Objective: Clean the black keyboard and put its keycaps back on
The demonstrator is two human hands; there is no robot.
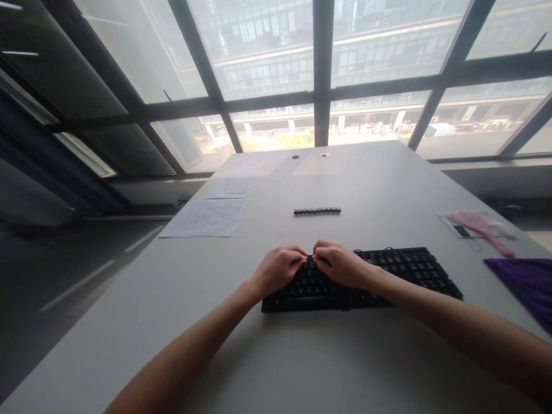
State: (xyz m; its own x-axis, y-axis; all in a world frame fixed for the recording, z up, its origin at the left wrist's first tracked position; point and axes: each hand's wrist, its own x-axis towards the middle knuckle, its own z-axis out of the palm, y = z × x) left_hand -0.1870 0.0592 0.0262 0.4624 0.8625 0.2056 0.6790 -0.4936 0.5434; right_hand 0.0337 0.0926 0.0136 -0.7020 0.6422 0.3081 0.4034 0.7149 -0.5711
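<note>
A black keyboard (414, 267) lies on the white table below my hands. My left hand (280, 267) is closed in a pinch over its upper left part, thumb and forefinger tips together. Close beside it, my right hand (340, 263) has its fingers curled in, with the tips at the keyboard's back edge. The two sets of fingertips nearly meet over the top row of keys. Anything small between them is hidden. Farther back, a neat row of loose black keycaps (317, 211) rests on the table.
Written paper sheets (207, 217) lie along the table's left side. On the right are a pink hairbrush-like object (478, 227), a small black item (462, 231) and a purple cloth (524, 282). Two round cable holes (295, 157) sit near the far edge, before large windows.
</note>
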